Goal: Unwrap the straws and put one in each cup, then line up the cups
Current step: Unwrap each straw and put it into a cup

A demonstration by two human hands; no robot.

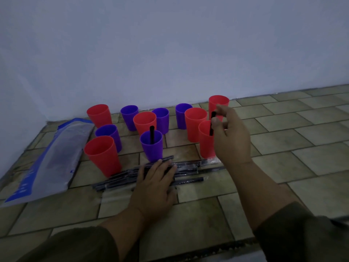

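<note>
Several red and purple cups stand in a loose cluster on the tiled floor near the wall. The front purple cup (pixel 152 147) has a black straw (pixel 152 134) standing in it. My right hand (pixel 231 135) pinches another black straw (pixel 212 123) upright over the nearest red cup (pixel 206 140) on the right, its lower end inside the rim. My left hand (pixel 155 184) lies flat, fingers spread, on a pile of wrapped straws (pixel 190 167) in front of the cups. The other cups, such as the big red cup (pixel 102 155) at front left, show no straw.
A clear and blue plastic bag (pixel 51 159) lies at the left beside the cups. A pale wall (pixel 170 53) runs right behind the cup cluster. Bare tiled floor (pixel 292 148) stretches to the right and toward me.
</note>
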